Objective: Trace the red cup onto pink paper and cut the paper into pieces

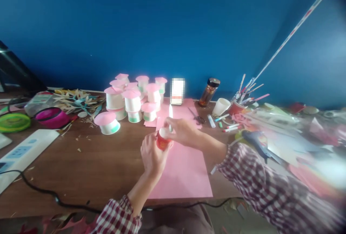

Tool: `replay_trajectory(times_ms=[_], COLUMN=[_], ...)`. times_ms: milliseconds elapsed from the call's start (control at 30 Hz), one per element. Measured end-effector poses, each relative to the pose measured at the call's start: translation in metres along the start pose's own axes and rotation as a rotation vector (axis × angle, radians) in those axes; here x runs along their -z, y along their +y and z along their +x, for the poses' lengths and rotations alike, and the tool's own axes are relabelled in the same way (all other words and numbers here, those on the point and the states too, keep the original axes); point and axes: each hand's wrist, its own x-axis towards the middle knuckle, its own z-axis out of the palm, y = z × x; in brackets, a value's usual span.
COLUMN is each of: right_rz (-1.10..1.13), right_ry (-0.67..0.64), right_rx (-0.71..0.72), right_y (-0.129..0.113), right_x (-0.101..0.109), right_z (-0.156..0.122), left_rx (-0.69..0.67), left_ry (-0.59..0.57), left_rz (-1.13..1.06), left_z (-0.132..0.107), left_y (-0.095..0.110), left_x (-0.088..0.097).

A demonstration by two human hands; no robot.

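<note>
My left hand point(151, 154) is wrapped round a small red cup point(162, 143) held above a pink paper sheet point(186, 171) on the wooden desk point(89, 162). My right hand point(181, 130) is closed at the cup's white top and pinches a white pen-like stick point(171, 115) that points upward. Both sleeves are red and white check. Behind the hands stands a cluster of white paper cups with pink lids point(133, 100).
A power strip point(23, 154) and a black cable point(40, 190) lie at the left, near pink point(52, 117) and green point(14, 122) bowls. Scissors point(198, 118), markers, a white cup point(221, 106), a brown jar point(209, 92), a brush pot point(238, 106) and a glue gun point(256, 141) crowd the right.
</note>
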Motion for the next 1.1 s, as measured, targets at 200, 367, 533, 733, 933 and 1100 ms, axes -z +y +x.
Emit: replay_trajectory(times_ms=[200,367,533,733,933,1100], right_rz=[0.036,0.035,0.086,0.376,0.464,0.469], right_ry=[-0.017,-0.045,-0.043,0.126,0.161,-0.049], right_rx=[-0.042,-0.046,0.038,0.073,-0.056,-0.095], right_y=[-0.004,-0.005,0.003,0.011,0.029,0.029], right_x=[0.006,0.006,0.015,0.04,0.014,-0.02], right_z=[-0.001,0.002,0.01,0.041,0.09,0.109], left_rx=[0.026,0.109,0.171,0.168,0.158,0.212], left_ry=[0.023,-0.027,-0.083,-0.112,-0.169,-0.227], left_rz=[-0.032,-0.069,-0.082,-0.086,-0.055,-0.102], left_z=[-0.004,-0.006,-0.007,-0.013,-0.017,-0.014], left_y=[0.002,0.003,0.004,0.001,0.001,0.001], left_x=[0.0,-0.002,-0.002,-0.006,-0.01,-0.008])
